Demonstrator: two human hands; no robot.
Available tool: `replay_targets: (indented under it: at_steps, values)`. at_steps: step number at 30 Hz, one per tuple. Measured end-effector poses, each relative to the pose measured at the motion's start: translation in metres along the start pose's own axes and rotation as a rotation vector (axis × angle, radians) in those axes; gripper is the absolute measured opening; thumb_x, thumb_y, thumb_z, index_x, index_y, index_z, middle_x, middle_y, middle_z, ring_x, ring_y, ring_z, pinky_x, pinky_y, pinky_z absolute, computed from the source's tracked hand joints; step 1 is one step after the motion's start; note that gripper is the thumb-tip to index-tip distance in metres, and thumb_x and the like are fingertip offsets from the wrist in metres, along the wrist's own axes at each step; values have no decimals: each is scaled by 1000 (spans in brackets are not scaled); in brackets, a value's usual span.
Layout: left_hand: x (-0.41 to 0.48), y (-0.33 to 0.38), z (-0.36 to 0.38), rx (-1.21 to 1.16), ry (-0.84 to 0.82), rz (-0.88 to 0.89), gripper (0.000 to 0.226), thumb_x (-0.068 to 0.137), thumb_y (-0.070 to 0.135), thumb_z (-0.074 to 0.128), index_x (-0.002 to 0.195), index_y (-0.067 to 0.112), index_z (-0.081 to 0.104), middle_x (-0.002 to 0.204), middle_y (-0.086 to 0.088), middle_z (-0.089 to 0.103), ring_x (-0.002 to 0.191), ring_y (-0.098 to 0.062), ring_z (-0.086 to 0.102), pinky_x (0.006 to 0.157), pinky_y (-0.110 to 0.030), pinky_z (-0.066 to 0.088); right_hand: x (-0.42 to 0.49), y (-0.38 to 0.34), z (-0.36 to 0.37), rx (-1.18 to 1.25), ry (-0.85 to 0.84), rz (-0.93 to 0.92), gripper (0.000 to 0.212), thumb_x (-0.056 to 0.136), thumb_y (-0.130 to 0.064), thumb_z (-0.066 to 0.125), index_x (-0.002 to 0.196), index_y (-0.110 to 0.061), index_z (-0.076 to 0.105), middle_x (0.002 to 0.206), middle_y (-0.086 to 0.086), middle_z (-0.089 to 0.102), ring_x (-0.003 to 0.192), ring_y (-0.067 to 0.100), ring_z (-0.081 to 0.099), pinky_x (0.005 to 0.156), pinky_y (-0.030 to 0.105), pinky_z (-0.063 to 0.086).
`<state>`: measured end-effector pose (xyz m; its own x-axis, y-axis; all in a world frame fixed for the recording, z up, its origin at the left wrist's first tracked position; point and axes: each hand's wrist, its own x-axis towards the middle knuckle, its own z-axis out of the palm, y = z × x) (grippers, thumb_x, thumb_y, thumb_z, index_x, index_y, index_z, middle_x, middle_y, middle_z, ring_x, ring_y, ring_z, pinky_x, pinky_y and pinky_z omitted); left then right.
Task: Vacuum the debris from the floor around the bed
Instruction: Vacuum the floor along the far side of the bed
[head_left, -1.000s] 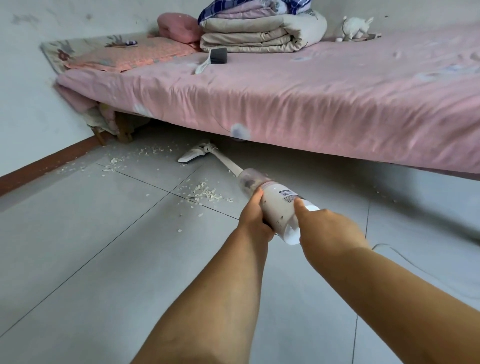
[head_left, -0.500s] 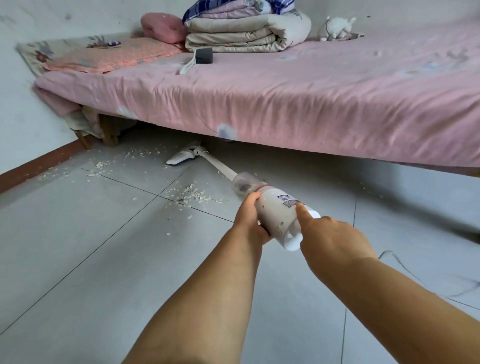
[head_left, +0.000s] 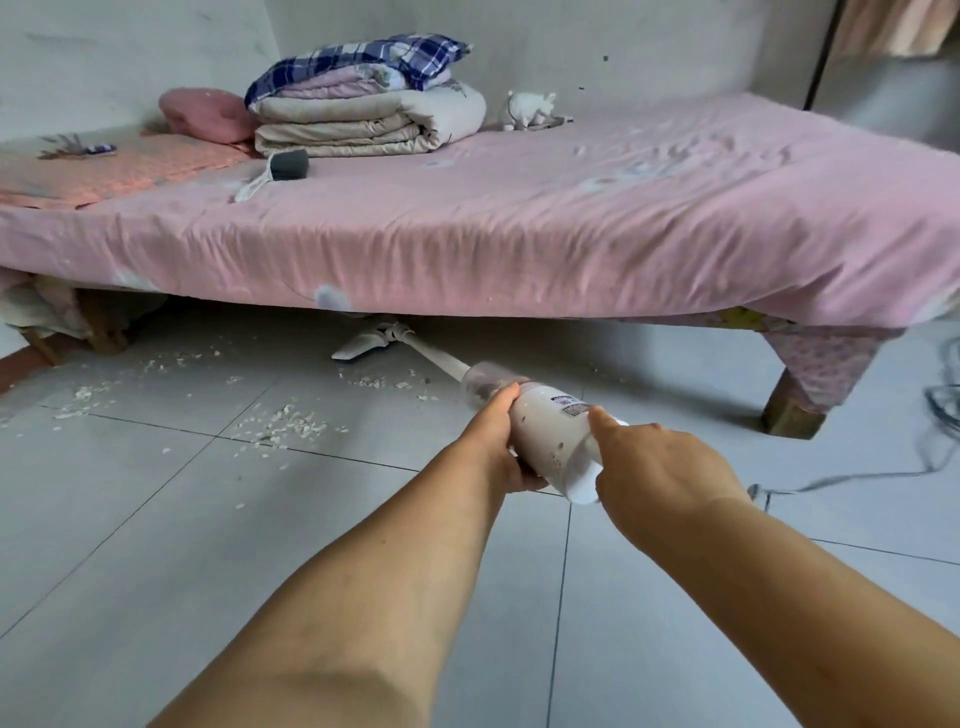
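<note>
A person leans toward a low bed (head_left: 519, 239) draped in pink, gripping a white stick vacuum (head_left: 550, 436) with both hands. The left hand (head_left: 498, 441) is wrapped round the body just behind the clear dust cup; the right hand (head_left: 660, 467) is closed on the rear end, forefinger laid along the top.

Over the last second the vacuum's head (head_left: 366, 343) has slid along the bed's near edge, away from the head of the bed and toward its foot. It now lies flat on the floor (head_left: 156, 519), tucked just under the overhang about midway along the bed.

The debris (head_left: 283, 423), pale flakes, lies in heaps on the headboard side of the nozzle and out from the bed, with a thinner trail just in front of the edge near the wand. The nozzle seems to have passed these piles by, so most of the mess looks yet to be collected.
</note>
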<state>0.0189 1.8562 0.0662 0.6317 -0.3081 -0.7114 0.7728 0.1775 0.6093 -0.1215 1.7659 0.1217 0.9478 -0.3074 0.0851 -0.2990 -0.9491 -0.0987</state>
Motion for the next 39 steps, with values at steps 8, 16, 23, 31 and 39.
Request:
replay_targets:
  at_steps: [8,16,23,31,39]
  values:
    - [-12,-51,72,121,-65,-22,61,79,58,76,109,7,60,105,-15,69,85,-32,69,52,-42,58,-45,74,-13,9,39,110,72,86,-15,46,151,-26,17,127,7,56,109,30,56,70,30,34]
    - [-10,-90,125,255,-164,-36,74,76,64,76,124,10,61,110,-16,72,95,-33,71,66,-45,60,-71,123,-8,24,56,266,68,87,-18,47,149,-27,19,121,5,59,106,29,58,69,29,34]
    - [-1,-112,156,297,-241,-77,69,77,67,72,118,12,64,97,-16,74,85,-31,72,55,-43,60,-81,141,0,-18,17,377,75,86,-13,40,152,-26,6,124,4,58,106,27,58,68,29,34]
    - [24,-126,186,310,-271,-100,68,77,64,75,118,11,66,84,-16,77,67,-31,75,50,-46,59,-80,165,7,-21,-7,426,77,86,-12,38,152,-25,0,121,5,56,96,26,59,64,31,33]
    - [34,-122,212,388,-300,-225,62,79,60,74,118,13,66,88,-17,77,71,-33,76,56,-49,60,-83,167,-4,44,-59,546,77,89,-15,40,151,-27,-5,116,5,52,91,24,59,61,30,33]
